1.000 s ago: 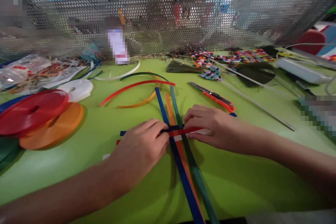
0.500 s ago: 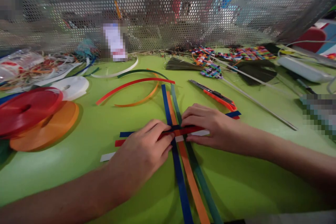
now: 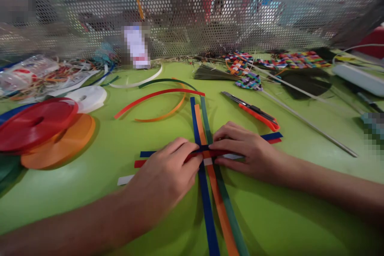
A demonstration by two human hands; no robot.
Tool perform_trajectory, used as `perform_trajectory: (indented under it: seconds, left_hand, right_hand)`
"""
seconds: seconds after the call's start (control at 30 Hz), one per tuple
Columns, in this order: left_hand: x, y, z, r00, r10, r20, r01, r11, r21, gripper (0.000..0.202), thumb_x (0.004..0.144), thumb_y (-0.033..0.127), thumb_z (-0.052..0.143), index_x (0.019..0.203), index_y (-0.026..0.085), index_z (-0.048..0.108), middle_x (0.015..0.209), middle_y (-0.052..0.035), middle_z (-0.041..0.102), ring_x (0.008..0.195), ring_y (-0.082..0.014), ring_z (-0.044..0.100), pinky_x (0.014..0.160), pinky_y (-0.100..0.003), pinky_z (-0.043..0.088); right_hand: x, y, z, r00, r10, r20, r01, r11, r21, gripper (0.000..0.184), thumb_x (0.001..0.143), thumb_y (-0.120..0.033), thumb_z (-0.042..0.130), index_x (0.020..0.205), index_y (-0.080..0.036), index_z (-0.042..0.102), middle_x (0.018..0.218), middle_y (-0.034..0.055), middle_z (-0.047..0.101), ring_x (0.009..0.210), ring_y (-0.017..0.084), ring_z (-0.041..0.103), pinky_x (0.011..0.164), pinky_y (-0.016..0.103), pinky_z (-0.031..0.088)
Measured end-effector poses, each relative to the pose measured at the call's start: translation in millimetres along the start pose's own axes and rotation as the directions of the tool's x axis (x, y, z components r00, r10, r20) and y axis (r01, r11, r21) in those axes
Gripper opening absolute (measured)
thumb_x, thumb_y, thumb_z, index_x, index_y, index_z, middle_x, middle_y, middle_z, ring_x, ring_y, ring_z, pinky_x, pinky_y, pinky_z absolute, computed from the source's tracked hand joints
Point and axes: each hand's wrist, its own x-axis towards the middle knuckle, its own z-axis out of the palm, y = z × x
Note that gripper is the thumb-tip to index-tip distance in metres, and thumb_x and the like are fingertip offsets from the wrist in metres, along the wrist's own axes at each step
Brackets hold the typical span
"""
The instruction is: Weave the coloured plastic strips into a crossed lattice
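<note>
Three long strips, blue [image 3: 207, 208], orange [image 3: 221, 208] and green [image 3: 230, 208], run lengthwise toward me on the green table. Shorter blue [image 3: 271, 136], red [image 3: 140, 164] and white [image 3: 125, 180] strips are woven across them. My left hand [image 3: 171, 168] grips the crossing from the left, fingertips pinched by the lengthwise blue strip. From the right, my right hand [image 3: 249, 150] pinches the crosswise strips beside the green one, thumb below and fingers above. Both hands cover parts of the crosswise strips, whose ends stick out on either side.
Red [image 3: 60, 116], orange [image 3: 78, 136] and white [image 3: 93, 96] strip rolls lie left. Loose curved strips, including a red one [image 3: 159, 93], lie beyond my hands. A utility knife [image 3: 258, 114] and a thin rod [image 3: 312, 125] lie right. Woven pieces [image 3: 303, 59] sit before a perforated panel [image 3: 180, 16].
The whole view has shifted slightly, so things appear a little farther right. Both hands keep their hold at the crossing; the right fingers have moved very little against the strips.
</note>
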Motion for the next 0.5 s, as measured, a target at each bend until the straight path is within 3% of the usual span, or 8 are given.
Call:
perform_trajectory:
  seconds: [0.1, 0.23, 0.33, 0.5]
  left_hand:
    - [0, -3, -12.2, 0.995, -0.030, -0.099, 0.028, 1.000, -0.014, 0.020, 0.100, 0.007, 0.051, 0.108, 0.012, 0.069, 0.115, -0.0106, 0.065, 0.102, -0.0209, 0.056, 0.089, -0.034, 0.055]
    - [5, -17, -38.1, 0.949, -0.067, -0.308, 0.115, 0.984, 0.138, 0.016, 0.099, 0.007, 0.055, 0.099, 0.016, 0.069, 0.105, -0.0049, 0.069, 0.093, -0.0141, 0.061, 0.083, -0.027, 0.051]
    - [8, -33, -51.4, 0.944, -0.085, -0.318, 0.134, 0.982, 0.136, 0.014, 0.096, 0.004, 0.059, 0.100, 0.014, 0.068, 0.106, -0.0053, 0.072, 0.095, -0.0124, 0.066, 0.084, -0.025, 0.052]
    - [7, -60, -55.5, 0.932, -0.155, -0.329, 0.213, 0.966, 0.148, 0.011, 0.092, 0.007, 0.064, 0.096, 0.014, 0.071, 0.103, -0.0040, 0.077, 0.094, -0.0153, 0.071, 0.083, -0.029, 0.058]
  right_hand:
    - [0, 1, -1, 1.000, 0.012, 0.014, -0.012, 1.000, 0.011, 0.016, 0.096, -0.020, 0.061, 0.109, -0.018, 0.069, 0.103, 0.0108, 0.065, 0.096, 0.021, 0.060, 0.083, 0.035, 0.054]
    - [0, 2, 0, 1.000, 0.008, 0.004, -0.008, 0.999, 0.038, 0.017, 0.096, -0.022, 0.062, 0.111, -0.018, 0.068, 0.104, 0.0115, 0.065, 0.095, 0.021, 0.060, 0.082, 0.035, 0.055]
    - [-1, 2, 0, 1.000, 0.011, 0.003, -0.012, 0.999, 0.036, 0.017, 0.095, -0.021, 0.062, 0.111, -0.017, 0.069, 0.103, 0.0116, 0.065, 0.095, 0.021, 0.061, 0.082, 0.035, 0.056]
    - [-1, 2, -1, 0.999, 0.036, 0.032, -0.037, 0.999, 0.021, 0.017, 0.095, -0.021, 0.061, 0.110, -0.019, 0.070, 0.106, 0.0115, 0.065, 0.099, 0.022, 0.062, 0.084, 0.036, 0.058]
